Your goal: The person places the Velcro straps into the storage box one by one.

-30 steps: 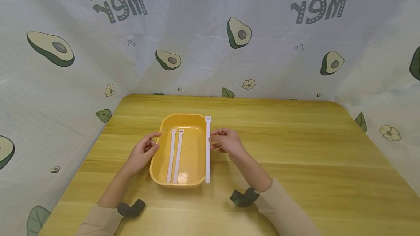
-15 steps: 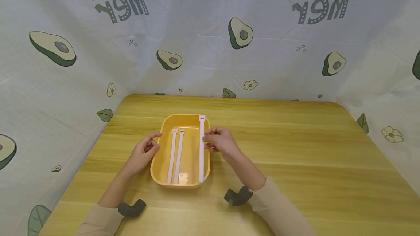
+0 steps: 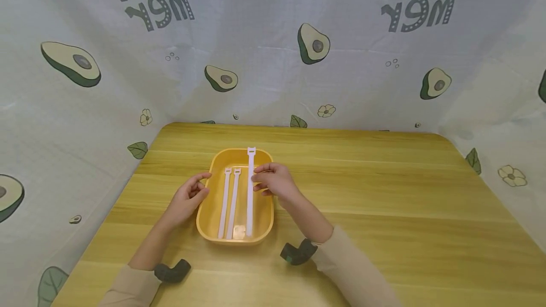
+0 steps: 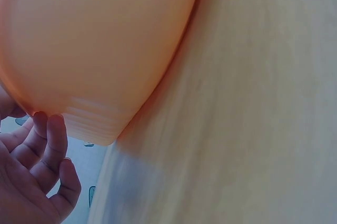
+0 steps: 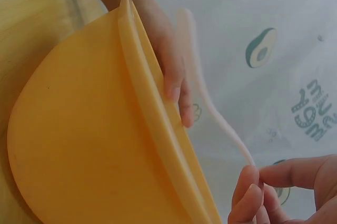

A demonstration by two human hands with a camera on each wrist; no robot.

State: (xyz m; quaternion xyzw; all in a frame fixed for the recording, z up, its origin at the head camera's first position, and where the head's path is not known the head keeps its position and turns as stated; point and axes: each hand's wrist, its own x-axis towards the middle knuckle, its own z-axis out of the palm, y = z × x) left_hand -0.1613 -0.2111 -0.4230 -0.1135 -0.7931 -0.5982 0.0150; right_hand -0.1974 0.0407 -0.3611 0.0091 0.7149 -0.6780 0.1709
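A yellow plastic tub [image 3: 268, 217] stands on the wooden table. Two pale cable ties [image 3: 223, 205] with slotted heads lie side by side in its left half. My left hand [image 3: 184, 201] holds the tub's left rim, with some fingers against the outer wall in the left wrist view. Over the tub, my right hand [image 3: 275, 181] pinches a third pale cable tie [image 3: 250, 203] near its upper middle. Its slotted head points to the far side. In the right wrist view this tie bends a little and stands above the rim, apart from the tub.
The wooden table [image 3: 362, 193] extends to the right of the tub. A white curtain [image 3: 264, 98] printed with avocados surrounds its back and sides. Dark curved pieces [image 3: 172, 271] sit at both wrists.
My right hand has carried the third cable tie leftward, from the tub's right rim to over its inside. The left hand and the tub have stayed in place.
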